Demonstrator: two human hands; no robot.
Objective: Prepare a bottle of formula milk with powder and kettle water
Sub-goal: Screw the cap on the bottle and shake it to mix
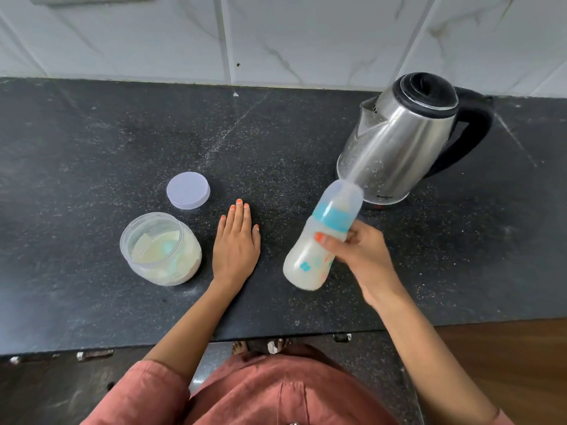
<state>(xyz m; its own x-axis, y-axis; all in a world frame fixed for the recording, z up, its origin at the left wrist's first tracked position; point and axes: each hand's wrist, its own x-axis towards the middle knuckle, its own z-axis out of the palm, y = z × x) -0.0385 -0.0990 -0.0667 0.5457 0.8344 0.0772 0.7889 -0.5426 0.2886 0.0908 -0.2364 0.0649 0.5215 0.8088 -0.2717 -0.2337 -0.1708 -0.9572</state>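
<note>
My right hand (359, 253) grips a baby bottle (310, 259) around its upper body, just below the blue collar. The bottle is tilted, its clear cap pointing up and away toward the kettle, and it is held above the counter. It holds whitish milk and looks slightly blurred. My left hand (236, 240) lies flat on the black counter (92, 142), fingers straight, between the bottle and an open clear jar of formula powder (161, 250). A pale blue scoop shows inside the jar. The steel kettle (399, 139) stands at the back right, lid closed.
The jar's round pale lid (188, 190) lies flat on the counter behind the jar. A white marble-tiled wall (276, 35) rises behind the counter. The counter's front edge runs just in front of my body; a wooden surface (506, 363) shows lower right.
</note>
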